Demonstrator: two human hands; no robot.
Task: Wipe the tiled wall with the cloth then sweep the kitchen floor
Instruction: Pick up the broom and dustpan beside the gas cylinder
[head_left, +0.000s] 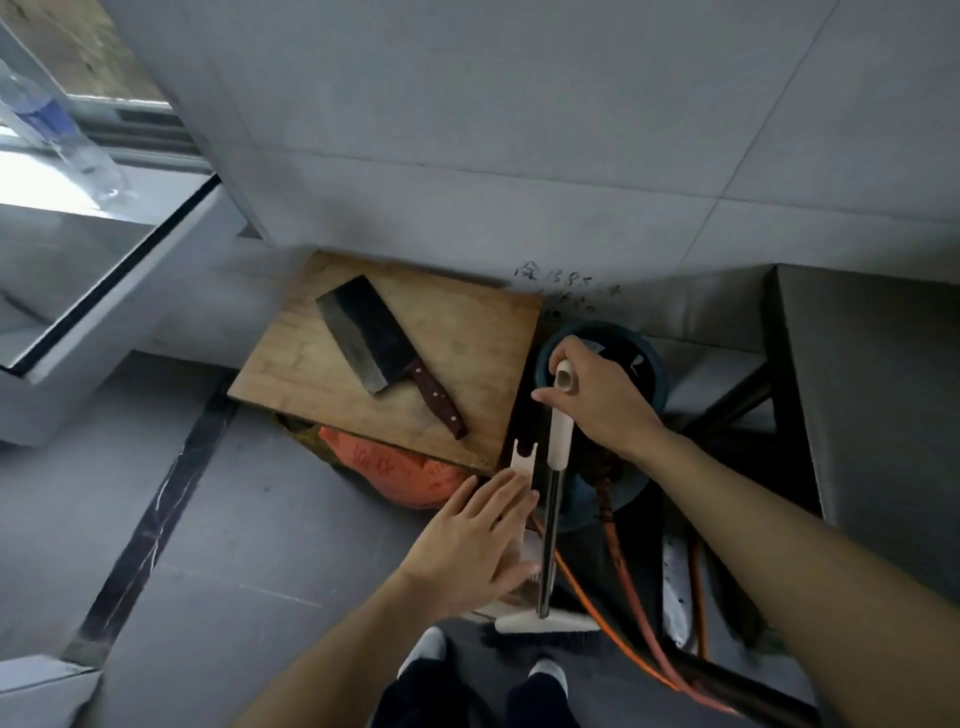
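Note:
A broom (551, 519) stands upright before me, with a cream grip on a metal shaft and a cream head with dark bristles on the grey floor (218, 561). My right hand (597, 400) grips the top of its cream handle. My left hand (472, 540) has straight fingers laid against the cream dustpan handle (522, 460) just left of the shaft. The grey tiled wall (519, 130) rises behind. No cloth is in view.
A wooden cutting board (322, 358) with a cleaver (374, 348) lies over an orange bag (395, 467). A dark round bucket (644, 364) stands behind the broom. Orange hoses (628, 582) run along the floor at right. A plastic bottle (57, 135) lies on the window ledge at left.

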